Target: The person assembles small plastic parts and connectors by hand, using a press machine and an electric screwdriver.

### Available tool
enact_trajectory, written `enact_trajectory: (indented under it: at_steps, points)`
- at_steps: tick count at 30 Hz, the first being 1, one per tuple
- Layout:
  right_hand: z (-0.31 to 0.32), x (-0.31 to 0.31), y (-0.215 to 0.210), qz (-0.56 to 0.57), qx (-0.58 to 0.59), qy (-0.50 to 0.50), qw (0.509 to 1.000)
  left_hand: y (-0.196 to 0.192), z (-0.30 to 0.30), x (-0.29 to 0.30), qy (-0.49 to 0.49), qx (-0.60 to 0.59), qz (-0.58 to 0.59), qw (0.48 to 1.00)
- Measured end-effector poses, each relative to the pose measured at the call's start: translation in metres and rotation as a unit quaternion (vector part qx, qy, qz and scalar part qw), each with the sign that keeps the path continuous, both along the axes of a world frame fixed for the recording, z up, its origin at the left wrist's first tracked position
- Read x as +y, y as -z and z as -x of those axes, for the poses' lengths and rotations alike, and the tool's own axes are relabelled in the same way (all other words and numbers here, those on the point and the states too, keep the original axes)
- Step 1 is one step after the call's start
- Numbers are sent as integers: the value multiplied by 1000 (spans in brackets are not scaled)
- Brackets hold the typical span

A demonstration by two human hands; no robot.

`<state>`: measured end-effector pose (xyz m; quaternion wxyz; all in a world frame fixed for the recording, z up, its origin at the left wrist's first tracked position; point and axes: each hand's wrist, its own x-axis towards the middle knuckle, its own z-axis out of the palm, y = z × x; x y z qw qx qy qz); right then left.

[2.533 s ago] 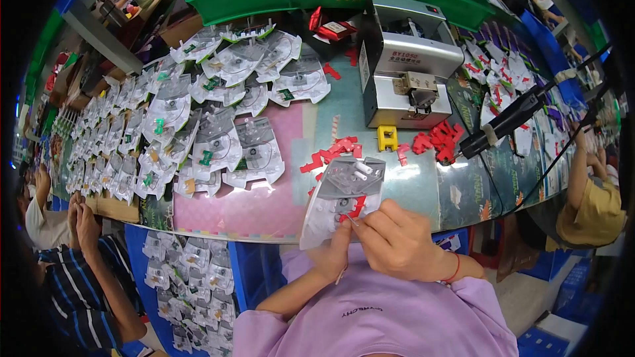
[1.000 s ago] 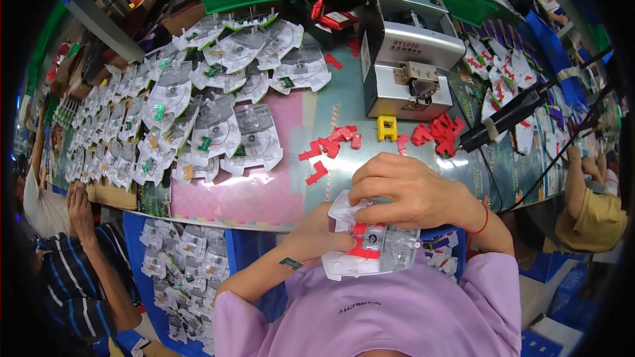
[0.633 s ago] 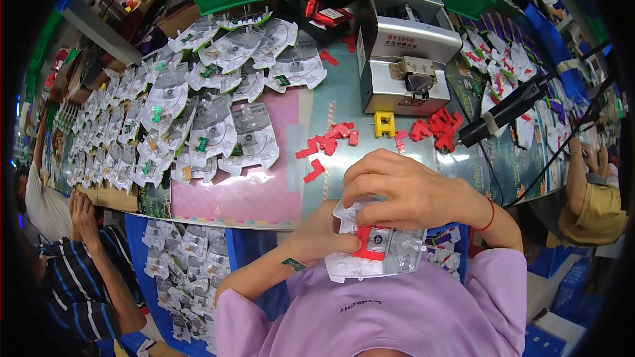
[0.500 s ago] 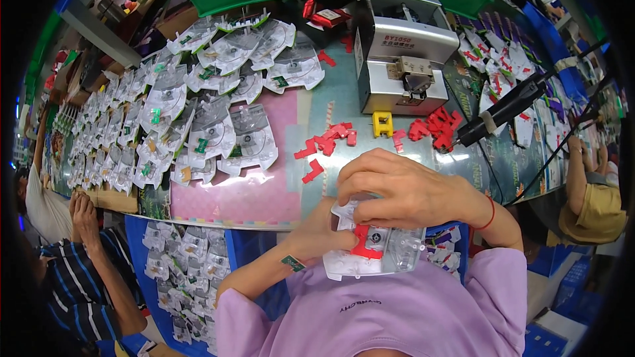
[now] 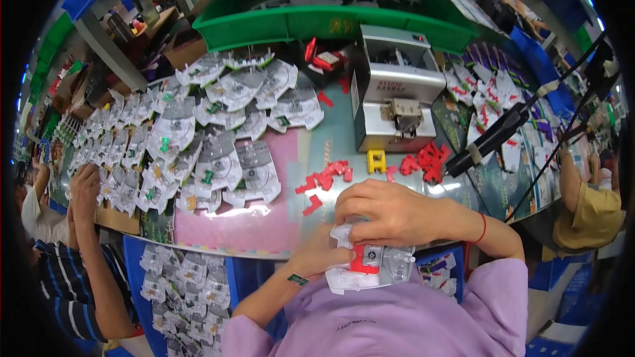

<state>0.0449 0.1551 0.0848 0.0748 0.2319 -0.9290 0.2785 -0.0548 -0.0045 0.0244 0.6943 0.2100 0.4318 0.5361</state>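
Close in front of my chest, a white translucent plastic housing [image 5: 391, 277] is held tilted, with a red plastic bracket [image 5: 363, 261] lying in it beside a round-centred part. My left hand [image 5: 316, 251] grips the housing's left side, its thumb at the bracket. Over the far edge curls my right hand [image 5: 390, 215], closed, with fingertips pressed down near the bracket's upper end; what lies under them is hidden. A small green circuit board [image 5: 298, 279] rests against my left forearm.
Beyond my hands lie loose red brackets [image 5: 324, 178], a yellow block [image 5: 376, 161] and a silver screw-feeding machine [image 5: 397, 92]. A black electric screwdriver [image 5: 489, 139] hangs at right. Housings [image 5: 251, 172] crowd the left; a green bin [image 5: 278, 28] stands behind. A co-worker's arm [image 5: 92, 238] reaches in at left.
The view has tipped upward, so the bench sits lower and more of the green bin shows. Both hands keep hold of the housing, with the red bracket still in it.
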Motion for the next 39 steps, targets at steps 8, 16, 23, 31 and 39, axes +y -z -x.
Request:
enact_trajectory:
  at_steps: [8, 16, 23, 31, 39]
  points:
    - [25, 51, -61, -138, 71, 106, 982, 21, -7, 2, -71, -63, -38, 995]
    - [83, 192, -99, -280, 134, 313, 898, 19, -1, 11, -111, -63, -42, 991]
    - [117, 276, -83, -280, -81, 377, 879, 16, 2, 13, -101, -58, 27, 993]
    - [202, 280, -63, -280, -124, 383, 871, 22, 7, 16, -203, -167, 72, 962]
    - [192, 331, -32, -330, -124, 490, 797, 14, 17, 21, -174, -122, 101, 972]
